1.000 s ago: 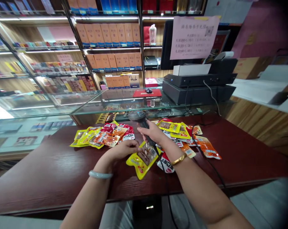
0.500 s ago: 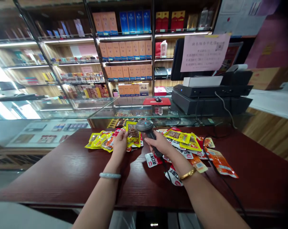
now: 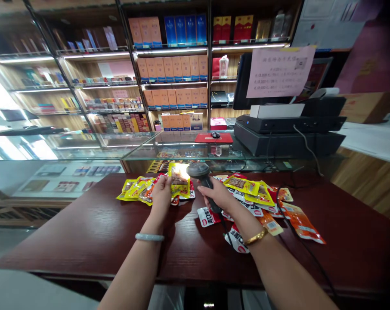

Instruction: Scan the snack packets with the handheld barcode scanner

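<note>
the left hand [image 3: 162, 194] pinches a yellow snack packet [image 3: 179, 181] upright near the far edge of the dark red desk [image 3: 85, 232], above a heap of yellow and red packets [image 3: 138, 189]. the right hand [image 3: 218, 196] is clenched round the handle of a black barcode scanner [image 3: 199, 171], its head just beside the packet. more packets [image 3: 256, 196] lie scattered to the right, near the scanner's cable [image 3: 298, 239].
</note>
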`<action>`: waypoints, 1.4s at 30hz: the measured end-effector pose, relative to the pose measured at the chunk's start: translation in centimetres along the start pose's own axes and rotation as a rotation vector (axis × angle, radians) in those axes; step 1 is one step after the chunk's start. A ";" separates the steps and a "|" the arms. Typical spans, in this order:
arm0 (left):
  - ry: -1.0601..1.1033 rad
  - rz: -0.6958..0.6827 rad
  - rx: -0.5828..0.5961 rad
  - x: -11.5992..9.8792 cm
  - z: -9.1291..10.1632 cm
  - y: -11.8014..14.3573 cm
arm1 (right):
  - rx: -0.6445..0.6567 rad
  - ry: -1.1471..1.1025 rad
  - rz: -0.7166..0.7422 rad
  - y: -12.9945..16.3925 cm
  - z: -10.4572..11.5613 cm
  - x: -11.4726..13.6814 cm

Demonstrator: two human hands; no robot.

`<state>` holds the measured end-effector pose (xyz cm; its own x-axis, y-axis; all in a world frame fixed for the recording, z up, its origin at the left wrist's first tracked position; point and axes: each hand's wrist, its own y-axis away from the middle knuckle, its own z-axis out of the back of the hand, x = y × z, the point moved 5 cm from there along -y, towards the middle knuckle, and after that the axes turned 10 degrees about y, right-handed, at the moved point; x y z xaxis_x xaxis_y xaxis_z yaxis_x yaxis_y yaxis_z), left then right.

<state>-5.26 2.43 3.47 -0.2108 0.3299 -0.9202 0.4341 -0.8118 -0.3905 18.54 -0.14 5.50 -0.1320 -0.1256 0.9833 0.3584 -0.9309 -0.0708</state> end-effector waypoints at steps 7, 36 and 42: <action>-0.008 0.003 -0.173 -0.7 2.1 -0.3 | 0.003 0.021 -0.014 0.2 -0.1 0.2; 0.040 -0.091 -0.108 -1.9 1.1 0.7 | 0.083 -0.097 0.070 0.4 -1.1 0.3; -0.059 -0.082 -0.150 -2.1 1.6 0.5 | 0.073 -0.083 0.054 0.4 -1.1 0.5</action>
<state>-5.99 0.54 5.25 -0.2998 0.3598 -0.8836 0.5385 -0.7007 -0.4681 17.62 -0.93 5.75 -0.0350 -0.1429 0.9891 0.4292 -0.8960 -0.1142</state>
